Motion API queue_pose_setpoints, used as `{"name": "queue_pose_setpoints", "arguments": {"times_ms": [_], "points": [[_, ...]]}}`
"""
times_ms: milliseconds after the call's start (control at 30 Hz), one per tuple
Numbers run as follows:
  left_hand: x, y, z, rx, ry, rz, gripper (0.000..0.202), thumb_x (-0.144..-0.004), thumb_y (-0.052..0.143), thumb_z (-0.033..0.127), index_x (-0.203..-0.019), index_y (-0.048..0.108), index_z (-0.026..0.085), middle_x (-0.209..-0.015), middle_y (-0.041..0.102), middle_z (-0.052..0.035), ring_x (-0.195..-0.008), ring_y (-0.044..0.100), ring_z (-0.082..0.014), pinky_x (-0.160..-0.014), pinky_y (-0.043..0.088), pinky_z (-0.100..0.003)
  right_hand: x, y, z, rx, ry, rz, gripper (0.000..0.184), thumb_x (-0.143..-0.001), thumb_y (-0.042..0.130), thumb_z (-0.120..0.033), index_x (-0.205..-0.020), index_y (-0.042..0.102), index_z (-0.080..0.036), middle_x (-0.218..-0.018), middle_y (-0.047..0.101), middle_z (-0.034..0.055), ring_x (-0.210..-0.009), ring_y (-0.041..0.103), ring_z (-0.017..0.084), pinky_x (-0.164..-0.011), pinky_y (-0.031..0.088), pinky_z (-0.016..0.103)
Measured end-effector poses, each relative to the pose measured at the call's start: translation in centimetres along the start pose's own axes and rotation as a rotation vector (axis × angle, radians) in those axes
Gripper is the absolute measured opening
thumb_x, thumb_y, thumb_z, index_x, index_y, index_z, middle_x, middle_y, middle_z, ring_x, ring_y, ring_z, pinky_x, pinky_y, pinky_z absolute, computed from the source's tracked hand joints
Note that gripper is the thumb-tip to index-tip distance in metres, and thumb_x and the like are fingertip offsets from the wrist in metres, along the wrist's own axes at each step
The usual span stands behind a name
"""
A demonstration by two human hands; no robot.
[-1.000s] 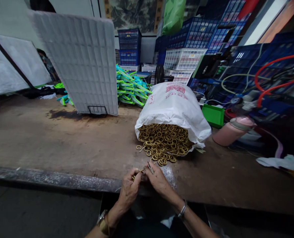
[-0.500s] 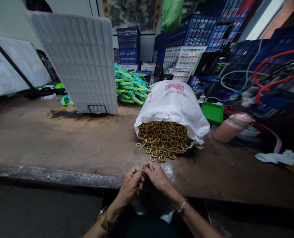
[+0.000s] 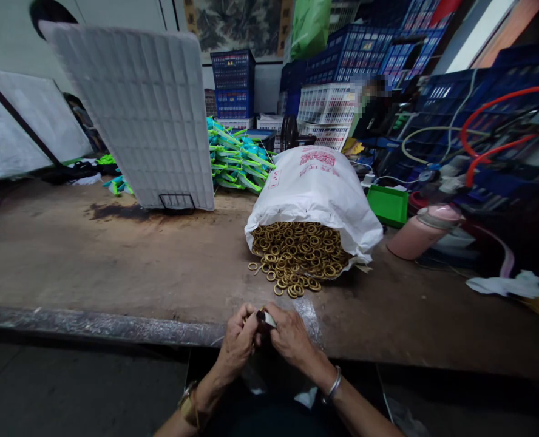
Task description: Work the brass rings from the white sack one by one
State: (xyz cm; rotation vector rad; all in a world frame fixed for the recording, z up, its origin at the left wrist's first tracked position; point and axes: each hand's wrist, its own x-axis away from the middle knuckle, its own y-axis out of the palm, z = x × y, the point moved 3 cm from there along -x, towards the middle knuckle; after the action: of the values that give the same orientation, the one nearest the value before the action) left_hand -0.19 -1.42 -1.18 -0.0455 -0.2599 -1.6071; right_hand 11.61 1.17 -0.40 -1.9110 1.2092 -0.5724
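Observation:
Close together at the table's front edge, both my hands are closed in front of me. My right hand grips a small piece, pale at one end and dark at the other, whose kind I cannot make out. My left hand is pinched against its dark end, and whatever lies between those fingers is hidden. Just beyond my hands, many brass-coloured rings spill from the mouth of a white woven sack lying on its side.
A tall white ribbed panel stands upright on the wooden table. Behind it lies a pile of green and turquoise pieces. To the right are a green tray, a pink bottle and red hoses. Stacked crates and a person are behind.
The small piece in my right hand has turned, showing a broader pale end and a dark end. My hands stay close together. A person has come into view at the back right.

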Motion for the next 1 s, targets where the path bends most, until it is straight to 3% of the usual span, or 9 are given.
{"name": "queue_pose_setpoints", "arguments": {"times_ms": [367,467,567,667,800,900,1000], "points": [[0.1,-0.1,0.1,-0.112,0.148,0.008,0.028,-0.082,0.044,0.043,-0.068,0.043,0.018,-0.050,0.041,0.0070,-0.043,0.036,-0.0063,-0.047,0.031,-0.019,-0.1,-0.2,-0.6,0.057,0.037,-0.067,0.025,-0.070,0.037,-0.007,-0.085,0.052,-0.018,-0.069,0.060,0.0013,-0.060,0.049,0.012,-0.055,0.025,0.022],[0.7,-0.1,0.7,-0.171,0.220,0.006,0.029,-0.082,0.043,0.042,-0.065,0.044,0.018,-0.052,0.040,0.0058,-0.047,0.037,-0.0072,-0.049,0.032,-0.019,-0.3,0.0,0.1,0.070,0.041,-0.112,0.023,-0.073,0.038,-0.010,-0.087,0.053,-0.019,-0.071,0.061,0.0018,-0.062,0.051,0.012,-0.055,0.025,0.023],[2.0,0.6,1.9,-0.217,0.218,-0.068,0.030,-0.083,0.042,0.041,-0.064,0.045,0.017,-0.053,0.042,0.0046,-0.050,0.040,-0.0076,-0.052,0.033,-0.020,-0.3,0.0,1.8,0.186,0.153,-0.077,0.025,-0.072,0.039,-0.009,-0.091,0.053,-0.018,-0.072,0.062,0.0035,-0.063,0.053,0.014,-0.054,0.022,0.025],[3.2,1.9,1.8,-0.142,0.013,-0.273,0.028,-0.082,0.043,0.041,-0.067,0.047,0.018,-0.053,0.046,0.0042,-0.044,0.040,-0.0067,-0.045,0.032,-0.019,-0.3,-0.4,3.3,0.264,0.229,0.018,0.028,-0.070,0.038,-0.006,-0.090,0.052,-0.018,-0.070,0.062,0.0031,-0.060,0.053,0.014,-0.053,0.020,0.026],[3.8,3.0,-1.7,-0.069,-0.342,-0.483,0.023,-0.072,0.052,0.040,-0.064,0.047,0.018,-0.054,0.052,0.0032,-0.035,0.037,-0.0049,-0.034,0.023,-0.017,-0.7,-1.1,4.1,0.263,0.255,0.136,0.029,-0.071,0.038,-0.004,-0.093,0.050,-0.018,-0.076,0.063,0.0034,-0.065,0.055,0.014,-0.056,0.022,0.026],[3.4,2.9,-5.6,-0.102,-0.438,-0.453,0.022,-0.064,0.059,0.033,-0.054,0.048,0.017,-0.046,0.050,0.0043,-0.033,0.037,-0.0048,-0.034,0.023,-0.017,-1.5,-1.2,4.4,0.284,0.277,0.155,0.027,-0.075,0.039,-0.007,-0.097,0.048,-0.018,-0.081,0.064,0.0047,-0.070,0.057,0.015,-0.057,0.024,0.026],[3.0,2.6,-8.7,-0.082,-0.525,-0.365,0.027,-0.068,0.059,0.035,-0.050,0.051,0.016,-0.045,0.051,0.0028,-0.030,0.036,-0.0059,-0.032,0.021,-0.019,-2.4,-1.0,4.5,0.335,0.285,0.150,0.026,-0.077,0.041,-0.008,-0.100,0.047,-0.020,-0.083,0.064,0.0047,-0.073,0.058,0.016,-0.057,0.025,0.026]]}}
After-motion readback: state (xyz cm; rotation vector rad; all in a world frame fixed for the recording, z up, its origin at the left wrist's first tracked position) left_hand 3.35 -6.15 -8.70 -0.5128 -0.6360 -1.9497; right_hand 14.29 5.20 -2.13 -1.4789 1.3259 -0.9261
